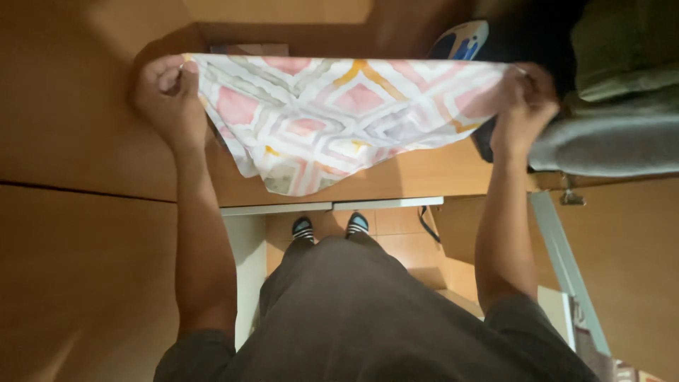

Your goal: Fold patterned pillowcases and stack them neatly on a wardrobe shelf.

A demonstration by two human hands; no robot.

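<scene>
Holding a patterned cloth [332, 117] stretched out in front of me, I have my left hand [166, 88] pinched shut on one top corner and my right hand [523, 99] closed on the other. The cloth is white with pink, grey and orange diamond shapes, and it hangs from its taut upper edge down to a loose point in the middle, above the wooden bench [85, 141]. I judge this to be the spreading stage: the cloth is up in the air, pulled flat between both hands, not yet laid down.

As I see it, the next move calls for keeping an even pull on both corners and lowering the cloth so the hanging point lands flat and does not fold under itself.

An iron [460, 39] stands just behind the top edge, with only its blue and white upper part showing; the cloth covers the rest. To my right a pile of grey and green fabric [615, 106] runs off the frame, so I cannot tell how big it is. My fingertips are tucked into the cloth and mostly hidden. The lower corners seem to be folded behind, though the dim warm light makes that hard to judge. My feet [329, 228] show below on the tiled floor [407, 247].
</scene>
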